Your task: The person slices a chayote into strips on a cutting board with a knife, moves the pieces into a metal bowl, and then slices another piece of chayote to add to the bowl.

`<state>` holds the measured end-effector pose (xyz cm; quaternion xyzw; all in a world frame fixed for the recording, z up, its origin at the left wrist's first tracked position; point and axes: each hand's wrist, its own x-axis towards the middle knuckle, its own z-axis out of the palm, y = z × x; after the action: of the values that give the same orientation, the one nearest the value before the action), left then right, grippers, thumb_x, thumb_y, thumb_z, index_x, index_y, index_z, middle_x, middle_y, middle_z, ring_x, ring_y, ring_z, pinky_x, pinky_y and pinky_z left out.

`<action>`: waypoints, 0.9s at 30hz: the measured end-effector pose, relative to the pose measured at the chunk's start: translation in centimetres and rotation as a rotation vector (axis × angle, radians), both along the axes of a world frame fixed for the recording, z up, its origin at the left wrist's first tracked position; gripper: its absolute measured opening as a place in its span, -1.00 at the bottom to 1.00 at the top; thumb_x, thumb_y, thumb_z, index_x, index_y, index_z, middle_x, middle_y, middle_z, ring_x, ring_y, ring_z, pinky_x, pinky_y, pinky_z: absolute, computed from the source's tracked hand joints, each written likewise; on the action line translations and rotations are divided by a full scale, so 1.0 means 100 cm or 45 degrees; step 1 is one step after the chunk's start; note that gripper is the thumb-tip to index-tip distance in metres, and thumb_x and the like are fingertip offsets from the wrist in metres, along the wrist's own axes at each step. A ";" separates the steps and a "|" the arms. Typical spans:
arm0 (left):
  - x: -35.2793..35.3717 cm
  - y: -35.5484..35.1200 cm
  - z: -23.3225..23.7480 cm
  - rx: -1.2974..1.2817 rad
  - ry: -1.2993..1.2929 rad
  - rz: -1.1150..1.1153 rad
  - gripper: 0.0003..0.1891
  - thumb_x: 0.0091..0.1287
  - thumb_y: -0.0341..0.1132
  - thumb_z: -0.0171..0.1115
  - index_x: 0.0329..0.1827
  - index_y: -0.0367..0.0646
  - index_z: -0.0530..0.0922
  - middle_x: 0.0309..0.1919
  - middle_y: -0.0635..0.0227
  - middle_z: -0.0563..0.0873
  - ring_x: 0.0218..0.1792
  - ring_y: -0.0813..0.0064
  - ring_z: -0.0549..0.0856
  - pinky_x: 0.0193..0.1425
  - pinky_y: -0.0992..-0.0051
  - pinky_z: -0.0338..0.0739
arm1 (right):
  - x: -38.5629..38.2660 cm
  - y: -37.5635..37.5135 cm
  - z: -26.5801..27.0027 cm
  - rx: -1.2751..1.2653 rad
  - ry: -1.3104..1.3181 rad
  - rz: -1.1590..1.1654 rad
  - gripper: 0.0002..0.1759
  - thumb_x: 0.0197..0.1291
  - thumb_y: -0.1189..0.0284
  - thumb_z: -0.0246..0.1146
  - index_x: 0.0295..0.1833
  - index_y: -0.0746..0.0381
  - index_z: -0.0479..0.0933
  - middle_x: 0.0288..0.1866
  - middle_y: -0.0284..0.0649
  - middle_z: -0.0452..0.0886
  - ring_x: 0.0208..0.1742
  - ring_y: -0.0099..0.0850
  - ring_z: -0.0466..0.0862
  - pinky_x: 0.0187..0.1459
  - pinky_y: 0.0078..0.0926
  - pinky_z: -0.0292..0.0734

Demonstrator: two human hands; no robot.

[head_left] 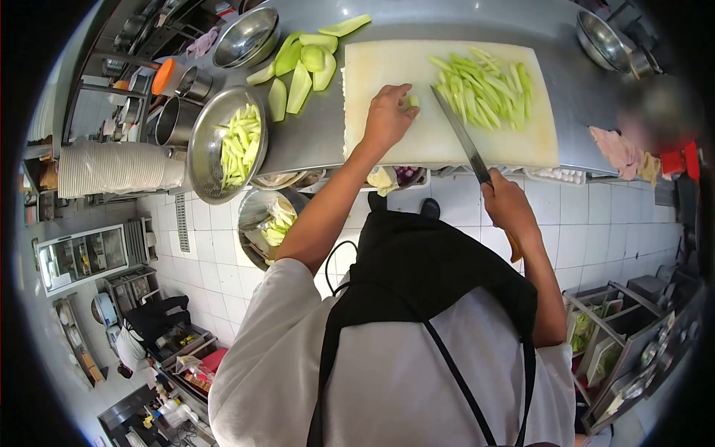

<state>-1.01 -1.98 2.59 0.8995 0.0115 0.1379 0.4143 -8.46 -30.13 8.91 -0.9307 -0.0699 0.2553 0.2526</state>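
Note:
My right hand [509,200] is closed round the handle of a long knife [463,138], whose blade points up and left over the white cutting board [380,63]. Over the board's middle is my left hand [391,117], fingers curled beside a small pale green piece [413,100]; whether they grip it is unclear. A pile of green strips [484,89] lies on the board right of the blade. Left of the board, larger peeled green pieces [299,87] rest on the metal counter.
A perforated metal bowl [205,141] with cut strips stands at the counter's left, near metal pots [176,121]. Another bowl [249,37] is at the back left, one more [602,39] at the back right. Pink cloth [617,151] lies at the right edge.

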 end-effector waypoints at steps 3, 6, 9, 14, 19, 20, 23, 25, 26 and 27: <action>-0.003 -0.004 0.000 -0.084 0.050 0.056 -0.60 0.21 -0.44 0.51 0.12 -0.31 0.71 -0.04 0.10 0.74 -0.24 0.36 0.76 -0.09 0.39 0.72 | 0.001 0.001 0.000 0.005 0.012 -0.002 -0.75 0.45 0.36 0.11 0.04 0.33 0.45 -0.24 0.27 0.69 -0.10 0.28 0.67 -0.02 0.22 0.50; -0.003 -0.005 -0.005 -0.133 0.030 0.083 -0.66 0.24 -0.43 0.48 0.07 -0.34 0.72 -0.07 0.08 0.77 -0.22 0.35 0.80 -0.10 0.40 0.73 | 0.000 0.002 0.002 0.021 0.005 -0.004 -0.75 0.46 0.35 0.11 0.05 0.33 0.45 -0.24 0.27 0.69 -0.10 0.28 0.67 -0.02 0.22 0.50; -0.002 -0.008 -0.009 -0.143 0.027 0.136 -0.74 0.27 -0.43 0.45 -0.02 -0.37 0.74 -0.15 0.07 0.79 -0.21 0.35 0.82 -0.09 0.42 0.72 | -0.007 0.007 0.009 0.034 -0.053 0.017 -0.72 0.46 0.34 0.10 0.09 0.33 0.45 -0.23 0.28 0.69 -0.08 0.29 0.66 0.00 0.22 0.50; -0.003 -0.014 -0.008 -0.175 -0.023 0.227 -0.83 0.28 -0.45 0.40 -0.12 -0.35 0.76 -0.23 0.07 0.80 -0.28 0.31 0.81 -0.11 0.41 0.70 | -0.012 0.017 0.024 0.010 0.039 0.045 -0.66 0.46 0.33 0.10 0.18 0.33 0.46 -0.21 0.30 0.69 -0.06 0.32 0.66 0.04 0.21 0.50; 0.001 -0.010 -0.007 -0.246 -0.157 0.180 -0.88 0.27 -0.52 0.36 -0.18 -0.34 0.76 -0.24 0.08 0.77 -0.36 0.26 0.77 -0.17 0.37 0.68 | -0.015 0.020 0.028 0.035 0.091 0.045 -0.61 0.46 0.33 0.09 0.26 0.32 0.45 -0.21 0.32 0.68 -0.04 0.33 0.65 0.07 0.21 0.50; 0.002 -0.010 -0.008 -0.248 -0.153 0.172 -0.89 0.27 -0.52 0.37 -0.18 -0.34 0.76 -0.24 0.09 0.77 -0.37 0.27 0.76 -0.18 0.38 0.68 | -0.014 0.020 0.029 0.026 0.121 0.056 -0.60 0.46 0.33 0.09 0.28 0.33 0.45 -0.20 0.32 0.68 -0.04 0.33 0.65 0.07 0.21 0.50; 0.002 -0.009 -0.011 -0.244 -0.140 0.152 -0.90 0.27 -0.52 0.37 -0.19 -0.34 0.75 -0.24 0.12 0.76 -0.38 0.29 0.75 -0.20 0.39 0.67 | -0.012 0.022 0.031 0.000 0.149 0.077 -0.60 0.47 0.33 0.08 0.27 0.34 0.45 -0.18 0.33 0.68 -0.03 0.32 0.66 0.08 0.21 0.50; 0.002 -0.009 -0.012 -0.227 -0.132 0.145 -0.90 0.28 -0.52 0.37 -0.20 -0.34 0.75 -0.23 0.12 0.76 -0.38 0.28 0.75 -0.21 0.38 0.67 | -0.014 0.023 0.029 -0.017 0.084 0.079 -0.63 0.47 0.34 0.08 0.21 0.36 0.46 -0.16 0.32 0.69 -0.03 0.31 0.66 0.08 0.21 0.50; 0.002 -0.009 -0.013 -0.232 -0.146 0.145 -0.91 0.28 -0.52 0.37 -0.20 -0.35 0.75 -0.23 0.12 0.76 -0.38 0.28 0.75 -0.21 0.38 0.67 | -0.015 0.024 0.030 -0.022 0.082 0.077 -0.64 0.47 0.34 0.08 0.21 0.36 0.46 -0.16 0.33 0.69 -0.02 0.32 0.66 0.09 0.21 0.50; 0.002 -0.010 -0.014 -0.237 -0.158 0.146 -0.91 0.28 -0.52 0.37 -0.21 -0.35 0.75 -0.23 0.12 0.76 -0.38 0.28 0.75 -0.21 0.38 0.66 | -0.016 0.025 0.031 -0.027 0.081 0.076 -0.64 0.47 0.34 0.07 0.21 0.37 0.46 -0.15 0.33 0.69 -0.01 0.32 0.66 0.09 0.21 0.50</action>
<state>-0.84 -3.00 1.22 0.8447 0.0501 0.2153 0.4874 -10.10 -27.66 12.03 -0.9222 -0.0868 0.2929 0.2373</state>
